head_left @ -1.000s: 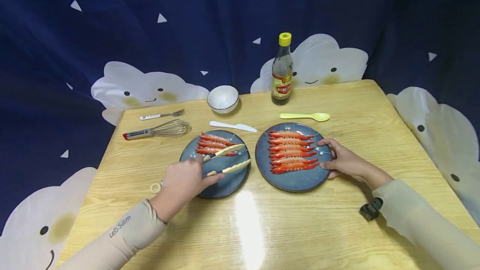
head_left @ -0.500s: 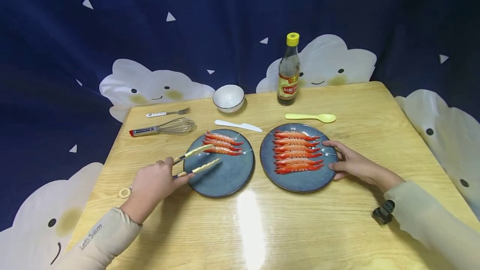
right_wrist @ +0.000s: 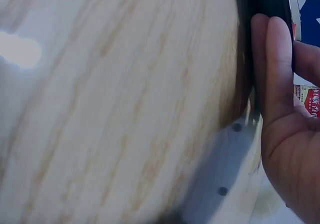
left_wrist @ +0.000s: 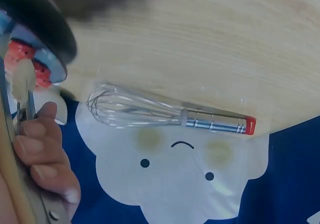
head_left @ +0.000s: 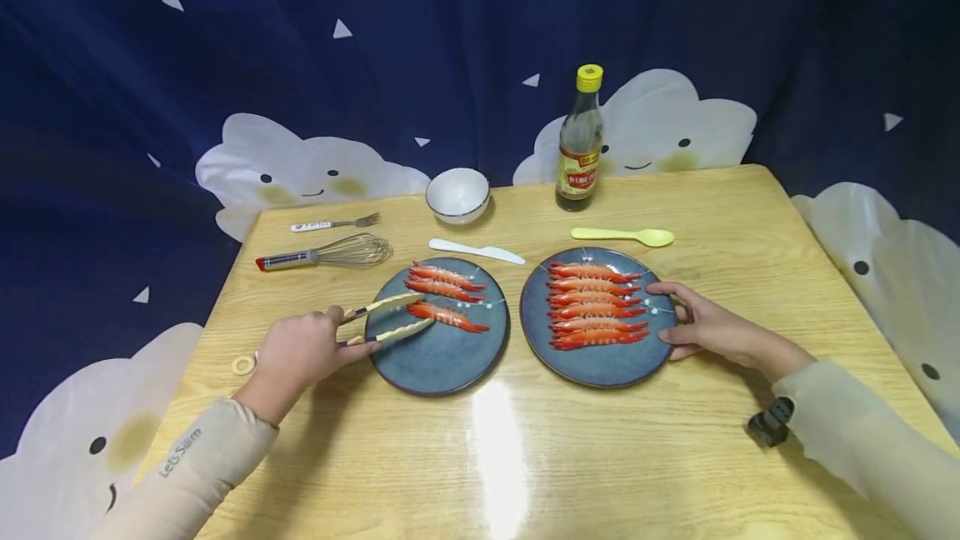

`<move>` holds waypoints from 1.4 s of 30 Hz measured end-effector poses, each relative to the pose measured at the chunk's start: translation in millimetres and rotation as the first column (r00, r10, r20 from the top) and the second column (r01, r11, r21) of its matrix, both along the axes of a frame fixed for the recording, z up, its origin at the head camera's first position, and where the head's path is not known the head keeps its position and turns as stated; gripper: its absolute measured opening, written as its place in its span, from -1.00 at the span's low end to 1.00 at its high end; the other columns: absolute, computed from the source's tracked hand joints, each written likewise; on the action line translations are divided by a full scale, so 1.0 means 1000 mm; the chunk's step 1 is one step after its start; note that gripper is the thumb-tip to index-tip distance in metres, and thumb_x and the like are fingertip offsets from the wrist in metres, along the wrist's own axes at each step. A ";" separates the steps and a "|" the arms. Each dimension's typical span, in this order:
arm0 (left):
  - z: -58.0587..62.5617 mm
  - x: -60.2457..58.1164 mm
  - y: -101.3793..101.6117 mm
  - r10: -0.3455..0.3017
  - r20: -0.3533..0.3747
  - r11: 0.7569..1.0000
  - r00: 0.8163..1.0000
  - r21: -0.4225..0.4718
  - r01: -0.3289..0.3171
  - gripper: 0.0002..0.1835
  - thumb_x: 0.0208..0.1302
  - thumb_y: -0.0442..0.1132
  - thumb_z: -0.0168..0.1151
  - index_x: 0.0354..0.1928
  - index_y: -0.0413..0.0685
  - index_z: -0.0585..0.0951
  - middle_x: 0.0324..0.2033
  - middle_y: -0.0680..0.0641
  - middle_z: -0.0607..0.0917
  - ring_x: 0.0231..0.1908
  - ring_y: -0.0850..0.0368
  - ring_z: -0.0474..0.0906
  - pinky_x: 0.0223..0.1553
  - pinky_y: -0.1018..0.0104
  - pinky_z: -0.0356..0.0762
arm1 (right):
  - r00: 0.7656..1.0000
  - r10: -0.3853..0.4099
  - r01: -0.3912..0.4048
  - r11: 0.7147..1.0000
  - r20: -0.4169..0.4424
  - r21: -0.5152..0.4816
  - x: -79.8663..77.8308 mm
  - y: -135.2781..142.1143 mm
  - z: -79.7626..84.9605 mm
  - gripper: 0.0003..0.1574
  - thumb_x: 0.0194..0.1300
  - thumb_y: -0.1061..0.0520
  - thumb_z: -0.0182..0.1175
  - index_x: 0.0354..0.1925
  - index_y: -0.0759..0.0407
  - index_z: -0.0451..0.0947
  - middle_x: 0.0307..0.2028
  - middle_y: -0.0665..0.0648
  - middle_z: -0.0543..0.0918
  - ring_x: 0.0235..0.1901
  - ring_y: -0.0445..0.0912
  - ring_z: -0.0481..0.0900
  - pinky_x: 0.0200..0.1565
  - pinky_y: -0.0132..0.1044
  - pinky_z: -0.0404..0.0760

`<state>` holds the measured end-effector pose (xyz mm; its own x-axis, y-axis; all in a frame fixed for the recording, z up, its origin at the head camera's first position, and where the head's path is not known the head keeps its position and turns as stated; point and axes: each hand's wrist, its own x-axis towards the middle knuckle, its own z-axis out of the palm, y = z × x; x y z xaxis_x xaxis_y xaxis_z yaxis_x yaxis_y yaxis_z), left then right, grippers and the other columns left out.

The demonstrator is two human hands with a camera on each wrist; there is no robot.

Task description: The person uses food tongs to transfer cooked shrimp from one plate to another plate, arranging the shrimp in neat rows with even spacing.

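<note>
My left hand [head_left: 296, 361] holds a pair of tongs [head_left: 405, 330] with cream tips, spread over the left blue plate [head_left: 442, 369]. On that plate lie three red shrimp; the lowest shrimp [head_left: 453, 318] sits apart from the two above, its left end at the tongs' tips. Whether the tips touch it, I cannot tell. My right hand [head_left: 708, 327] pinches the right rim of another blue plate [head_left: 600, 369], its fingers [right_wrist: 278, 58] seen against the edge in the right wrist view. A neat row of several shrimp [head_left: 596, 302] fills its middle.
Behind the plates are a white knife [head_left: 476, 251], a yellow spoon [head_left: 622, 235], a white bowl [head_left: 458, 197] and a sauce bottle [head_left: 580, 148]. A whisk [head_left: 348, 250] and a fork [head_left: 337, 224] lie at the back left of the wooden table [head_left: 405, 457].
My left hand has drawn the tongs leftward from over the left plate. Its lowest shrimp has moved down, away from the other two. My right hand keeps hold of its plate.
</note>
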<state>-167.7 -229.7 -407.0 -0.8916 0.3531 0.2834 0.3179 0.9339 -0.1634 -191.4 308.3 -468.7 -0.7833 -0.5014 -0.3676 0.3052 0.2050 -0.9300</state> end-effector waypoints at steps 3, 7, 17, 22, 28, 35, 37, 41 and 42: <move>0.004 -0.001 -0.002 -0.073 -0.056 0.997 0.996 -0.031 0.071 -0.37 -0.38 0.40 0.22 -0.74 -0.02 0.28 -0.91 0.10 0.14 -0.90 0.17 0.03 -0.88 0.26 0.01 | 1.000 -0.001 0.001 1.000 -0.004 0.000 0.000 0.000 -0.001 -0.09 0.14 0.31 0.11 0.27 0.09 -0.22 -0.01 0.44 0.27 -0.22 0.16 0.52 -0.32 0.00 0.48; 0.009 -0.005 -0.002 -0.138 -0.086 0.989 0.987 -0.070 0.132 -0.35 -0.42 0.41 0.23 -0.73 -0.04 0.32 -0.90 0.10 0.15 -0.90 0.18 0.04 -0.89 0.27 0.03 | 1.000 -0.006 0.006 1.000 -0.012 0.002 0.000 0.000 -0.001 -0.09 0.14 0.31 0.11 0.27 0.09 -0.21 -0.02 0.43 0.29 -0.22 0.15 0.52 -0.32 0.00 0.48; 0.009 -0.012 -0.002 -0.082 0.055 0.994 0.995 -0.068 0.085 -0.40 -0.34 0.43 0.17 -0.75 0.06 0.29 -0.92 0.11 0.16 -0.88 0.16 0.09 -0.85 0.22 0.08 | 1.000 -0.008 0.008 1.000 -0.014 -0.009 0.002 -0.001 -0.004 -0.10 0.15 0.30 0.10 0.27 0.08 -0.21 0.03 0.44 0.26 -0.20 0.16 0.51 -0.31 0.00 0.48; 0.004 -0.010 -0.004 -0.112 0.043 0.993 0.993 -0.039 0.113 -0.43 -0.28 0.41 0.15 -0.78 0.11 0.25 -0.91 0.14 0.14 -0.86 0.19 0.08 -0.84 0.25 0.07 | 1.000 -0.018 0.018 1.000 -0.021 -0.004 0.001 0.002 -0.004 -0.10 0.13 0.29 0.12 0.27 0.07 -0.18 0.01 0.44 0.28 -0.21 0.15 0.52 -0.32 -0.02 0.49; 0.004 -0.003 -0.001 -0.128 -0.038 0.992 0.991 -0.015 0.127 -0.44 -0.32 0.38 0.21 -0.78 0.10 0.26 -0.91 0.16 0.11 -0.88 0.21 0.03 -0.86 0.29 0.00 | 1.000 -0.013 0.013 1.000 -0.024 -0.007 0.001 0.001 -0.003 -0.10 0.13 0.28 0.13 0.27 0.09 -0.18 -0.02 0.43 0.30 -0.23 0.14 0.52 -0.33 -0.01 0.49; 0.023 0.012 0.032 -0.093 -0.066 0.995 0.993 0.021 0.095 -0.37 -0.25 0.49 0.04 -0.81 0.10 0.19 -0.91 0.14 0.11 -0.90 0.21 0.02 -0.87 0.30 -0.04 | 0.999 -0.039 0.039 0.999 -0.002 0.029 0.000 -0.001 -0.001 -0.10 0.11 0.31 0.13 0.26 0.07 -0.17 -0.05 0.41 0.33 -0.25 0.14 0.53 -0.34 -0.02 0.49; 0.028 0.017 0.048 -0.096 -0.053 0.995 0.994 0.025 0.097 -0.37 -0.23 0.50 -0.01 -0.82 0.11 0.18 -0.91 0.14 0.10 -0.90 0.22 0.03 -0.87 0.31 -0.03 | 0.999 -0.048 0.047 0.998 0.008 0.040 0.000 -0.001 -0.001 -0.10 0.11 0.32 0.13 0.26 0.06 -0.17 -0.04 0.41 0.32 -0.24 0.13 0.53 -0.34 -0.02 0.49; 0.034 0.025 0.078 -0.117 -0.018 0.993 0.993 0.024 0.118 -0.37 -0.19 0.51 -0.08 -0.81 0.12 0.18 -0.90 0.16 0.08 -0.90 0.24 0.05 -0.88 0.32 -0.02 | 0.997 -0.074 0.072 0.996 0.031 0.059 -0.001 -0.005 0.000 -0.10 0.09 0.35 0.13 0.25 0.04 -0.15 -0.02 0.42 0.31 -0.25 0.13 0.54 -0.34 -0.03 0.50; 0.035 0.026 0.085 -0.122 -0.009 0.992 0.992 0.023 0.123 -0.38 -0.18 0.51 -0.09 -0.81 0.12 0.18 -0.90 0.16 0.08 -0.90 0.24 0.06 -0.88 0.32 -0.02 | 0.996 -0.081 0.079 0.995 0.032 0.065 -0.001 -0.006 0.000 -0.10 0.09 0.36 0.13 0.25 0.04 -0.14 -0.02 0.42 0.31 -0.25 0.12 0.54 -0.34 -0.03 0.50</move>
<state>-141.8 -144.9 -372.4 -0.8399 0.4526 0.2997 0.4289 0.8917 -0.1446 -192.1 301.9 -468.6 -0.8060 -0.4127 -0.4243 0.3548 0.2369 -0.9044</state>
